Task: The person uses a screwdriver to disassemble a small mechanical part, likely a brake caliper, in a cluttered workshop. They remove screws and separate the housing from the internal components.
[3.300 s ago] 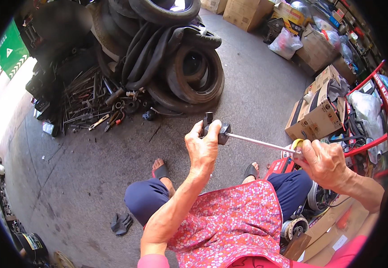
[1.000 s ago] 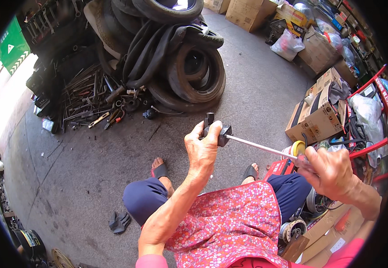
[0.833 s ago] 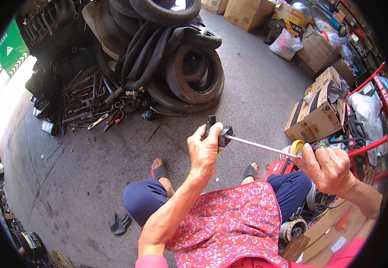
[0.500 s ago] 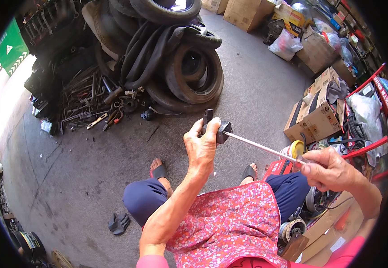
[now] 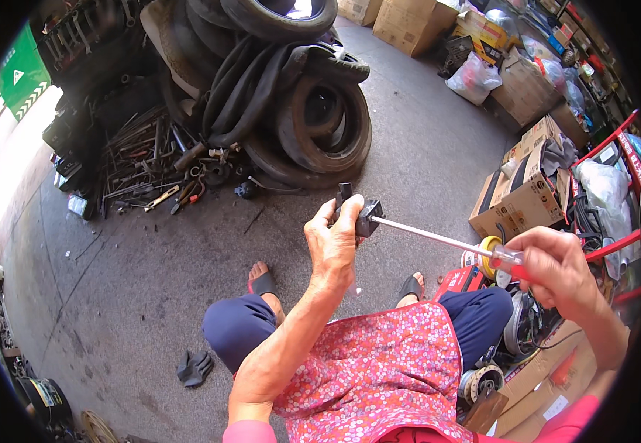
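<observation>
Between the fingers and thumb of my left hand [image 5: 331,244] is a small black boxy part [image 5: 367,218] with a short stub standing up at its top. Much of that part is hidden behind my fingers. My right hand [image 5: 558,272] is closed around the clear and red handle of a screwdriver [image 5: 438,238]. Its long metal shaft runs left, and the tip meets the right face of the black part. Both hands are held up above my knees, over a red flowered apron [image 5: 379,362].
A pile of old tyres [image 5: 324,133] stands ahead, with scattered hand tools [image 5: 158,159] left of it. Cardboard boxes [image 5: 519,188] and a red metal frame [image 5: 615,244] are at the right. A dark glove [image 5: 195,368] lies on the floor near my left knee.
My right hand has shifted its grip and turned on the screwdriver, so more of the clear handle shows. My left hand and the black part have hardly moved.
</observation>
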{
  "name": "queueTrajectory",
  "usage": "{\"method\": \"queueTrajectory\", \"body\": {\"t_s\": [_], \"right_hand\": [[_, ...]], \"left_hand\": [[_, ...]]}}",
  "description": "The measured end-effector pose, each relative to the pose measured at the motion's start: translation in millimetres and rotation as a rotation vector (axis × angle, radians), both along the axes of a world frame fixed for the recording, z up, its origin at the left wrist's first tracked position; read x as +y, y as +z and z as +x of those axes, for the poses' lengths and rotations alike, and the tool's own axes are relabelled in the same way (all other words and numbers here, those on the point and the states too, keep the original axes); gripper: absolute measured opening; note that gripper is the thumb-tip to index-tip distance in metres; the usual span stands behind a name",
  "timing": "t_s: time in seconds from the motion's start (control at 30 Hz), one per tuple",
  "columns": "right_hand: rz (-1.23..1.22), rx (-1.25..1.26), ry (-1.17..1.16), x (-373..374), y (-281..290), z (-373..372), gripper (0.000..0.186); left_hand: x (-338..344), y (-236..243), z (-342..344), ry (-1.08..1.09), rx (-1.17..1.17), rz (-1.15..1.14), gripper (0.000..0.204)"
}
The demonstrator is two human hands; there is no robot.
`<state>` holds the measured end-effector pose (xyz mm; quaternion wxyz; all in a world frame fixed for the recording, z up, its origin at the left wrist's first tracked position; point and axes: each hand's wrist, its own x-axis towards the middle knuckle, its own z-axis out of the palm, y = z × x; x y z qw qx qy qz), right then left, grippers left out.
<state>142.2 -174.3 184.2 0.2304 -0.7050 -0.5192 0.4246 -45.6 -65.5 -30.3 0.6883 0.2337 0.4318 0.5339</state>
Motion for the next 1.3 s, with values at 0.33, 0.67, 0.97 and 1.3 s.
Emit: {"method": "queueTrajectory", "body": {"t_s": [0.33, 0.67, 0.97, 1.3], "right_hand": [[0.854, -1.202, 0.822, -4.6, -6.9, -0.9, 0.049], [0.041, 0.006, -0.1, -3.8, 16.3, -15.0, 0.033], [0.802, -0.981, 0.772, -7.3, 3.2, -9.0, 0.04], [0.362, -0.543, 0.359, -14.4, 14.1, -0.9, 0.039]], "left_hand": [[-0.5, -1.2, -0.6, -0.011, 0.0, 0.037, 0.02], [-1.4, 3.2, -3.4, -0.005, -0.06, 0.059, 0.02], [-2.7, 1.7, -2.8, -0.019, -0.038, 0.054, 0.02], [-1.8, -0.4, -2.2, -0.022, -0.076, 0.012, 0.02]]}}
